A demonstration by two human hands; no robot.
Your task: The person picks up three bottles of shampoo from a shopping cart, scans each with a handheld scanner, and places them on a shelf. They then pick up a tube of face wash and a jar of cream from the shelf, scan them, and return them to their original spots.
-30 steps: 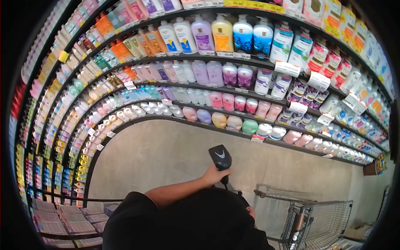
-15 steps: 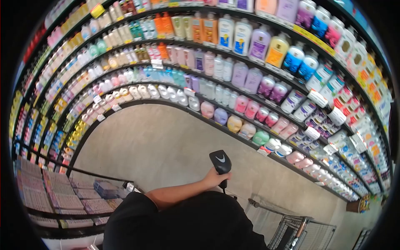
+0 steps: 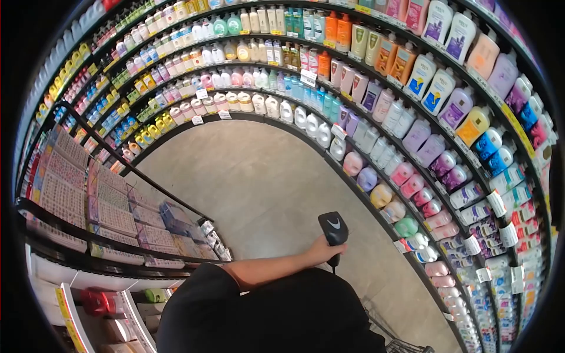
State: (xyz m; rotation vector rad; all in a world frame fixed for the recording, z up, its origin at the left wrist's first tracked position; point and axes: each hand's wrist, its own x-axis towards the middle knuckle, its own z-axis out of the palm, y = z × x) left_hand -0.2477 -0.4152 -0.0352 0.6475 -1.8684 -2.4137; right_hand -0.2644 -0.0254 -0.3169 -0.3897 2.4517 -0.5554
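My left hand is wrapped round the handle of a black handheld scanner, held upright in front of my body above the floor. A thin cord hangs from the bottom of its handle. The bare forearm reaches in from the left out of a black sleeve. My right hand does not show. Beyond the scanner, a long curved shelf carries rows of pump bottles and lotion bottles.
On the left, a black-railed rack holds flat packs, with a white shelf of goods below it. Grey floor lies between the rack and the bottle shelves. Part of a wire cart shows at the bottom right.
The view has turned left: the bottle shelves and cart have shifted right, and more of the left rack shows. My left hand and the scanner sit slightly further right, still together.
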